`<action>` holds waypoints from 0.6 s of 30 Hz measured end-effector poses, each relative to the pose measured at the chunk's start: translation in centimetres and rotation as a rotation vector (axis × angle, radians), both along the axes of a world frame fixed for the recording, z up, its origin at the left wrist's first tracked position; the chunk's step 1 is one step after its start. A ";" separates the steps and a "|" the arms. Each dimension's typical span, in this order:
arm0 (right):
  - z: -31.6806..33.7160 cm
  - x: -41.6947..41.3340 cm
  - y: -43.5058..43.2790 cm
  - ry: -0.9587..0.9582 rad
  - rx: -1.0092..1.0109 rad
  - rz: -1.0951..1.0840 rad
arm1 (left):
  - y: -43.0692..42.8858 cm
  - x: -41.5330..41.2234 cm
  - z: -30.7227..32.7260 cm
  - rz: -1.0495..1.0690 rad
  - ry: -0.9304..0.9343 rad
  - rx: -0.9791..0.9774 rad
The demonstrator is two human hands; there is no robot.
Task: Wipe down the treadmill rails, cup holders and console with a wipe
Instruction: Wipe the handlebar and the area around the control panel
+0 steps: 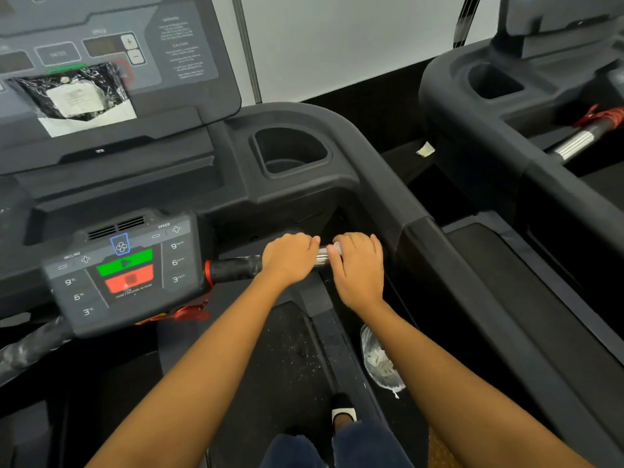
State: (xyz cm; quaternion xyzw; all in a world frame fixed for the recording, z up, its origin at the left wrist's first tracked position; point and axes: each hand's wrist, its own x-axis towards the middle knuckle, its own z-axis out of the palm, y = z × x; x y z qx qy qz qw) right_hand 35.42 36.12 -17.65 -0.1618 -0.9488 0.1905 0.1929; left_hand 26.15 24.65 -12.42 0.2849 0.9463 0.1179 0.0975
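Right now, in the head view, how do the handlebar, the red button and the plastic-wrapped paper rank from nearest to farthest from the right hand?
1. handlebar: directly under the right hand, whose fingers curl over it.
2. red button: to the left, on the lower control panel.
3. plastic-wrapped paper: far left and higher, on the upper console.

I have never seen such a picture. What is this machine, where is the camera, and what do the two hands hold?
The camera is worn on the person's head and looks down. The machine is a dark grey treadmill. The left hand and the right hand both grip its black and chrome handlebar. Something pale shows under the right fingers, perhaps the wipe; I cannot tell. To the left is a control panel with green and red buttons; above, a deep black cup holder.
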 end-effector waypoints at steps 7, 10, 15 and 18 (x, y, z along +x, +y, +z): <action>-0.7 0.1 2.3 0.029 0.090 0.023 | -0.2 -0.1 0.0 0.010 -0.014 0.010; 2.0 -3.0 0.4 -0.131 0.157 -0.142 | -0.1 -0.3 0.4 0.063 -0.090 0.108; 2.3 -2.5 -1.6 0.073 -0.044 -0.099 | 0.1 -0.9 0.8 0.275 -0.338 0.588; 3.3 -0.3 -4.0 0.478 -0.809 -0.490 | -0.1 -1.1 1.0 0.301 -0.360 0.678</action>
